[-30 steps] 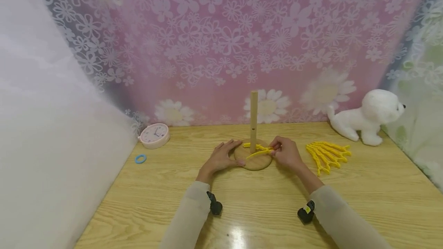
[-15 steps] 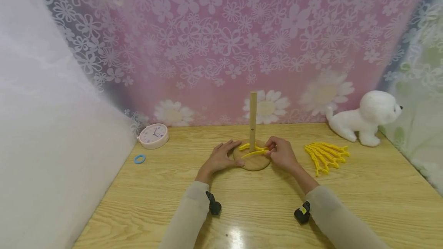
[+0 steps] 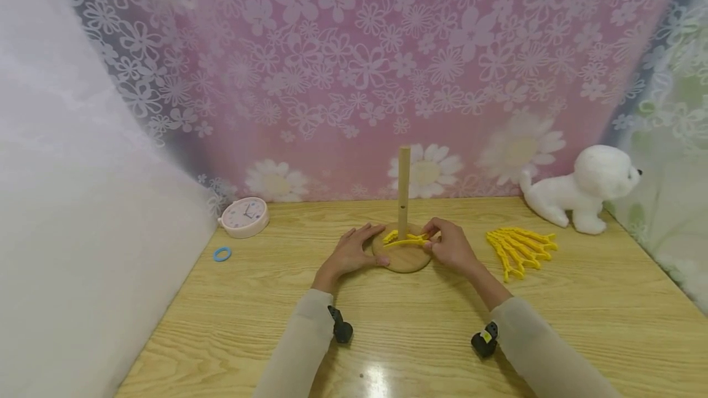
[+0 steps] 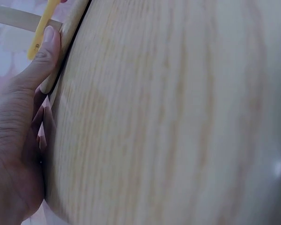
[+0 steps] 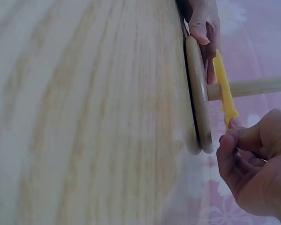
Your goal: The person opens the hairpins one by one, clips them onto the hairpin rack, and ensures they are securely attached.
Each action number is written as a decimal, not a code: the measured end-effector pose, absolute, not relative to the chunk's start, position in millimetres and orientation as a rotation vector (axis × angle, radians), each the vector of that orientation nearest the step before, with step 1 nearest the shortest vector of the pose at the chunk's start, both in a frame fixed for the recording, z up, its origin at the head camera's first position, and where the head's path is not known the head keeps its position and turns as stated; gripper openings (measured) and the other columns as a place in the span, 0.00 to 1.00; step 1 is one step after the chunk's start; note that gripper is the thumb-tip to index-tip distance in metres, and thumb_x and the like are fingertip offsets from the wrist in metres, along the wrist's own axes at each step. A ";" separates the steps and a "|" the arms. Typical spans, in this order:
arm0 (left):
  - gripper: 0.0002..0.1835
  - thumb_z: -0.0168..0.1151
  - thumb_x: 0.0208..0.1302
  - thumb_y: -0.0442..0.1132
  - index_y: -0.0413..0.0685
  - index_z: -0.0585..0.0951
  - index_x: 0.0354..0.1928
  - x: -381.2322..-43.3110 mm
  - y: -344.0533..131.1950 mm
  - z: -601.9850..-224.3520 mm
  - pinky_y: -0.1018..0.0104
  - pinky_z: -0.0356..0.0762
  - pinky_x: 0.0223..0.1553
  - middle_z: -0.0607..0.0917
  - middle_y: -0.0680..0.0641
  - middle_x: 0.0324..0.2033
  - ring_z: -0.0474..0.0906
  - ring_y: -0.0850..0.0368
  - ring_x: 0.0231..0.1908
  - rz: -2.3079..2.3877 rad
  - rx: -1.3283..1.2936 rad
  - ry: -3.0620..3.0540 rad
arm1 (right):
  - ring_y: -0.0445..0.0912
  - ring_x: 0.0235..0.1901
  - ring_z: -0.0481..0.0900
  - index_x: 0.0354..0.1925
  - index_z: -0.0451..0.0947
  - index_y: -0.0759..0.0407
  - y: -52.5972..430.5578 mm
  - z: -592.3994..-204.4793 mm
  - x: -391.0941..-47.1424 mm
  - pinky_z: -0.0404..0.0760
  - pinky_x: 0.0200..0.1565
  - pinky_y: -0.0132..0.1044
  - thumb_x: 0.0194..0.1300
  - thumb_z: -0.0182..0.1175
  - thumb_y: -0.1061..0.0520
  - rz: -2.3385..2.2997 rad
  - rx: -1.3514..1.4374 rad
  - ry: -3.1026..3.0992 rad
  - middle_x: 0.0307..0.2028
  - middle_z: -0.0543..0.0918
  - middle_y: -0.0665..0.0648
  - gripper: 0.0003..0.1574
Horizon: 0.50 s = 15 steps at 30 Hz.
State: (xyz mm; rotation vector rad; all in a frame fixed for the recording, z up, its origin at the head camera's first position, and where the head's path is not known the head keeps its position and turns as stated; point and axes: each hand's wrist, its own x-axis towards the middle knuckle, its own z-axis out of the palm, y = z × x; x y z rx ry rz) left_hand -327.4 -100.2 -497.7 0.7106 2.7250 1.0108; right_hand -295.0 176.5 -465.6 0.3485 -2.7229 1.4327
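A wooden stand [image 3: 404, 260] has a round base and an upright post with a hole in it. My left hand [image 3: 350, 254] rests around the left edge of the base, thumb and fingers spread and mostly straight on the rim. With thumb and fingertips, my right hand [image 3: 452, 247] pinches the end of a yellow forked plastic piece [image 3: 408, 242]. Its two arms lie on either side of the post, just above the base. In the right wrist view the yellow forked piece [image 5: 225, 86] crosses the post low down, apart from the base top.
Several similar yellow pieces [image 3: 522, 249] lie fanned out on the table, right of my right hand. A white plush dog [image 3: 586, 189] stands at the back right. On the left are a pink clock [image 3: 244, 217] and a blue ring [image 3: 222, 254]. A flowered curtain [image 3: 343, 78] hangs behind.
My right hand has moved slightly left with the yellow forked piece, whose arms now reach further past the post. My left hand stays on the base.
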 end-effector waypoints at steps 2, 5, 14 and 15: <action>0.49 0.75 0.60 0.63 0.68 0.63 0.80 -327.4 -101.0 -496.4 0.40 0.38 0.80 0.56 0.48 0.82 0.41 0.42 0.82 1.009 0.698 2.733 | 0.44 0.17 0.68 0.50 0.78 0.66 175.5 -463.4 -293.7 0.71 0.18 0.34 0.70 0.61 0.72 1.507 0.342 -2.730 0.48 0.80 0.66 0.12; 0.49 0.75 0.59 0.63 0.69 0.63 0.80 -327.3 -101.7 -495.6 0.39 0.39 0.80 0.56 0.49 0.82 0.40 0.42 0.82 1.017 0.681 2.738 | 0.44 0.16 0.68 0.53 0.76 0.67 174.6 -461.7 -291.9 0.71 0.18 0.34 0.72 0.58 0.71 1.628 0.316 -2.723 0.50 0.78 0.67 0.13; 0.49 0.74 0.58 0.66 0.71 0.64 0.80 -326.4 -99.9 -498.1 0.38 0.41 0.80 0.57 0.49 0.82 0.41 0.41 0.82 1.016 0.655 2.732 | 0.54 0.24 0.80 0.61 0.74 0.71 176.7 -464.5 -287.7 0.84 0.24 0.42 0.75 0.56 0.70 1.769 0.315 -2.645 0.56 0.76 0.71 0.18; 0.49 0.74 0.58 0.66 0.71 0.64 0.80 -326.4 -99.7 -498.2 0.39 0.41 0.80 0.57 0.49 0.82 0.41 0.42 0.82 1.008 0.661 2.735 | 0.55 0.24 0.81 0.62 0.74 0.71 177.3 -464.8 -287.3 0.85 0.25 0.42 0.76 0.57 0.70 1.779 0.319 -2.638 0.57 0.76 0.72 0.19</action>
